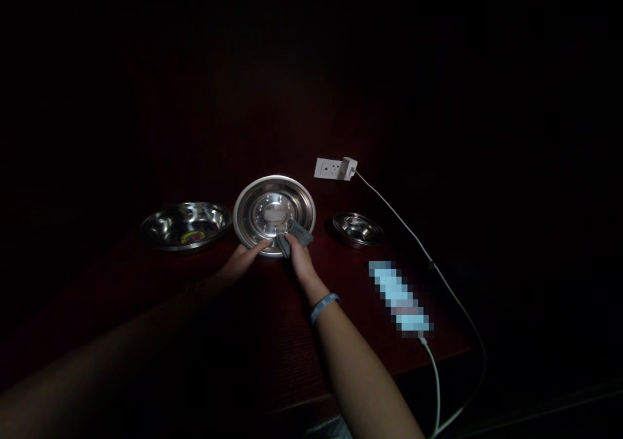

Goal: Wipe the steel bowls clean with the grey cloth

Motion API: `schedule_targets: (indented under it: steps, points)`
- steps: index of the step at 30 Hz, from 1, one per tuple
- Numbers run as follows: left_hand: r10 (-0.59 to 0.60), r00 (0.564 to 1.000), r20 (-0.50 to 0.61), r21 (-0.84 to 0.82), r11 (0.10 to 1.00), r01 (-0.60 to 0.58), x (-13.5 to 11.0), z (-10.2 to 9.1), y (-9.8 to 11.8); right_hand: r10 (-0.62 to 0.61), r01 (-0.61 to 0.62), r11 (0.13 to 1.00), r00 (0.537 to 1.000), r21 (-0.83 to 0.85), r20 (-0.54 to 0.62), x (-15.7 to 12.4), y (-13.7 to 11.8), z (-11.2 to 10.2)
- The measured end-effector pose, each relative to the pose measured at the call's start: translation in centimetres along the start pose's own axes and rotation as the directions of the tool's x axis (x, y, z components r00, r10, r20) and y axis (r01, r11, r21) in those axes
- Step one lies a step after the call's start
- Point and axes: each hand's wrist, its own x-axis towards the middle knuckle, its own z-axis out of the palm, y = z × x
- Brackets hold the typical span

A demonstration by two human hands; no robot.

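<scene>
A shiny steel basin (250,208) is tilted up in front of me, its inside facing me. My left hand (242,257) grips its lower left rim, thumb over the edge and the other fingers hidden behind. With a grey cloth (302,232) closed in its fingers, my right hand (298,254) presses at the basin's lower right rim. A blue wristband (324,306) circles my right wrist. To the left stands a wider steel bowl (168,225) with a yellow and red label inside. A smaller steel dish (357,229) sits on the right.
Everything stands on a dark red table (292,354). A pixelated bright phone (400,296) lies at the right, joined by a white cable (413,234) to a charger (347,167) in the wall socket (327,167). The cable hangs past the table's front edge. Surroundings are very dark.
</scene>
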Motion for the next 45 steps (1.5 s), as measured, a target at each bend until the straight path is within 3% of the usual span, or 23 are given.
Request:
schedule_targets:
  steps: [5,11,17,24,32,45]
  points:
    - [0.012,0.998,0.064,-0.015,1.000,-0.011,0.1,0.0,0.0,0.009,-0.010,1.000,1.000,0.015,0.027,-0.1,-0.1,0.1]
    - [-0.134,0.991,-0.013,-0.067,0.989,0.133,0.4,-0.2,-0.4,0.020,-0.020,1.000,1.000,0.015,0.011,0.0,0.1,0.0]
    - [-0.159,0.987,-0.001,-0.121,0.980,0.158,0.2,-0.1,-0.1,0.007,-0.008,1.000,0.999,0.024,0.045,0.2,0.1,-0.5]
    - [-0.117,0.993,0.010,-0.086,0.989,0.117,0.2,-0.3,0.2,-0.003,0.003,1.000,1.000,-0.007,0.025,0.4,-1.2,-1.1]
    - [-0.153,0.987,0.043,-0.059,0.986,0.155,0.2,-0.6,-0.8,-0.064,0.057,0.996,0.990,-0.064,-0.124,1.1,-1.4,-1.9]
    - [-0.094,0.995,0.027,-0.076,0.992,0.096,-0.1,-0.3,-0.3,-0.034,0.031,0.999,0.996,-0.040,-0.078,1.2,-0.6,-1.7]
